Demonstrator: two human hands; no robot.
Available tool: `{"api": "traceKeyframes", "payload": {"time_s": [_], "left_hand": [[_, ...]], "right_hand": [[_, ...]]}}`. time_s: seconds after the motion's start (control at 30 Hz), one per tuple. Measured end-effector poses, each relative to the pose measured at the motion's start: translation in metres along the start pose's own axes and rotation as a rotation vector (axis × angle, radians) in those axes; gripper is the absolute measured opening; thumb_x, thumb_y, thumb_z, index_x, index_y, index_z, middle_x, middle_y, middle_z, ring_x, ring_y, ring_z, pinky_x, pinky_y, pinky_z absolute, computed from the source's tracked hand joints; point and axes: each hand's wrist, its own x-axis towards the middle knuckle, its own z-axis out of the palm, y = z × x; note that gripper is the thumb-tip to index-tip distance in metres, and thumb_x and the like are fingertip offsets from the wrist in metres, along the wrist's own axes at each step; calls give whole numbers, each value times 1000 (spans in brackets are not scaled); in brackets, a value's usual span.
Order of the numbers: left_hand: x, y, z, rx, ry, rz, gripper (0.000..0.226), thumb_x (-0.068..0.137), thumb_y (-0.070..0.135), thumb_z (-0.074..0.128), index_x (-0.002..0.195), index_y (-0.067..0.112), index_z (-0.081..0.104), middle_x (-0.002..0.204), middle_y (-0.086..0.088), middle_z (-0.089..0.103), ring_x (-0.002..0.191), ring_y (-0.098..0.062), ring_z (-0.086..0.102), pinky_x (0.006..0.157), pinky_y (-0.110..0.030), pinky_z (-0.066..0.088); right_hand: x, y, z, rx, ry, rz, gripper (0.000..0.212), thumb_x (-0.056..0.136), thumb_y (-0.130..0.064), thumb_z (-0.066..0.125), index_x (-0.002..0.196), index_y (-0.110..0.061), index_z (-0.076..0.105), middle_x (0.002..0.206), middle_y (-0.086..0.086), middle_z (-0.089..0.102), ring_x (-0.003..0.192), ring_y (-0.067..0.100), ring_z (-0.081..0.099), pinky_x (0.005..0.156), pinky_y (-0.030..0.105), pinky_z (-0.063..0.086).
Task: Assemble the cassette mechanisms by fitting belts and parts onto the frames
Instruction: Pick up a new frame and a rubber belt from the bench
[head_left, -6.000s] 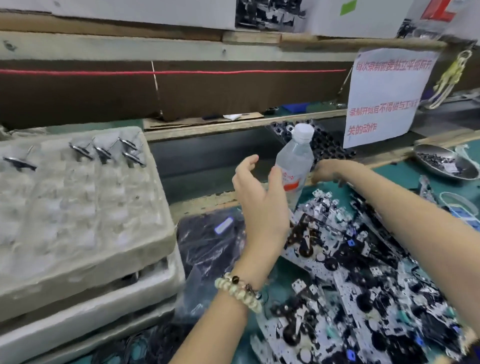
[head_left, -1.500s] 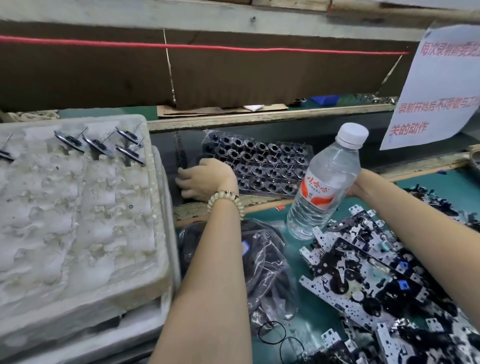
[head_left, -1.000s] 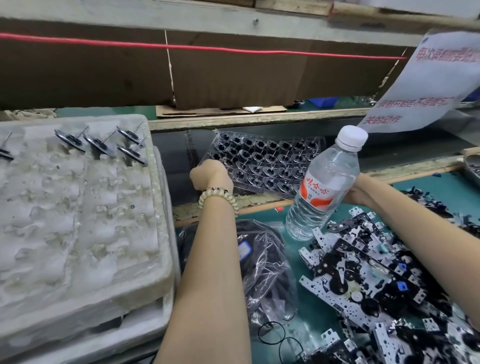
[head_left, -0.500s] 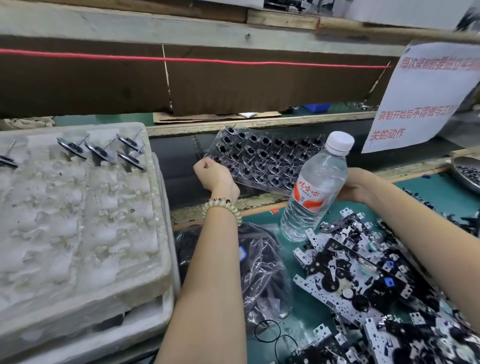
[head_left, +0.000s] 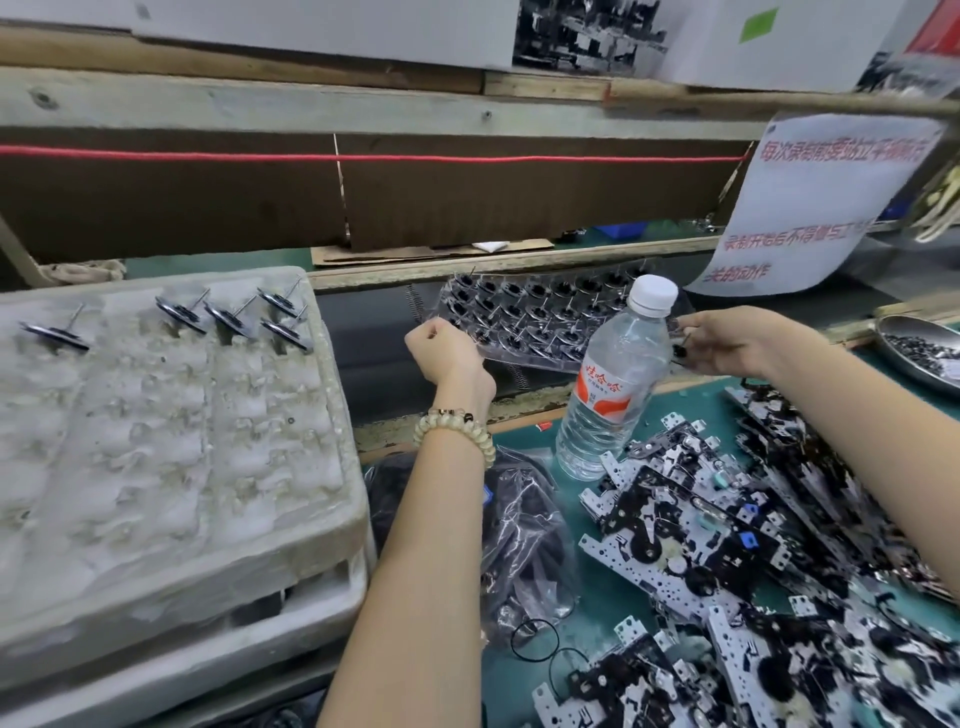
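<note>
Head view: parts tray held between left hand and right hand, fingers pinching its ends.

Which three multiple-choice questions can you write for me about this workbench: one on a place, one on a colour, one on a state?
1. Where does the water bottle stand?
A. on a chair
B. on the green mat
C. inside a box

2. What colour is the bottle cap?
A. blue
B. white
C. green

3. What is the state of the clear parts tray?
A. lying untouched
B. under the bottle
C. held at both ends

Answers:
1 B: its base rests on the mat, between the two arms.
2 B: the cap is plain white.
3 C: the left hand and the right hand grip its two ends.
</note>
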Motion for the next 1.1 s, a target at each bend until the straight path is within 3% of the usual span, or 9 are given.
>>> {"api": "traceKeyframes", "payload": {"time_s": [0.13,0.2,0.27,0.33,0.43,0.57,0.63,0.87,1.1], "left_hand": [[-13,-1,-2,-51,-78,-37,34,94,-7,25,72,18,26,71,-3,21,65,-17,14,71,-37,33],[-19,1,-1,-82,-127,-53,36,93,-9,24,70,19,24,72,-3,19,68,-17,12,69,-38,34],[-22,4,1,-118,-175,-65,40,92,-13,24,68,20,24,73,-2,19,78,-23,11,75,-39,34],[-23,9,4,-133,-208,-55,43,93,-14,26,66,20,25,73,-2,19,82,-26,12,76,-40,33],[-26,19,7,-136,-236,-33,43,98,-10,29,66,19,26,71,-2,20,72,-20,13,66,-34,34],[-29,29,10,-166,-241,-30,42,95,-12,26,66,17,24,70,-2,19,82,-25,10,73,-37,34],[-32,31,10,-177,-234,-42,41,96,-12,27,66,17,29,71,-2,23,74,-20,13,76,-40,36],[-50,38,10,-173,-244,16,44,100,-8,30,64,16,25,66,-1,22,59,-13,17,59,-26,32],[-64,54,10,-187,-251,55,43,101,-6,31,66,17,27,63,3,25,62,-14,14,60,-27,33]], "right_hand": [[-10,-4,-13,-11,48,-18,36,99,11,32,124,-3,53,75,3,44,68,12,48,116,39,32],[-14,-7,-18,-26,61,-35,41,98,9,38,136,-2,48,90,9,57,95,19,62,117,38,30],[-17,-10,-23,-50,78,-33,45,97,9,39,140,-5,47,127,15,59,135,27,46,117,37,29],[-18,-12,-26,-59,90,-31,48,96,9,40,140,-7,47,135,15,54,142,27,35,115,37,29],[-18,-15,-29,-47,76,-43,46,95,11,40,137,-6,50,105,10,59,134,21,47,116,37,31],[-18,-24,-30,-21,64,-80,30,96,9,40,115,-7,57,83,2,51,70,9,50,95,37,53],[-17,-27,-33,-25,65,-92,27,98,6,41,115,-9,56,82,1,53,67,9,49,72,32,58],[-21,-29,-38,-5,116,-114,18,101,-1,43,101,-10,59,77,0,53,54,7,56,37,21,50],[-33,-39,-28,68,124,-176,26,102,-1,41,88,-16,57,88,0,60,74,13,60,53,29,59]]}}
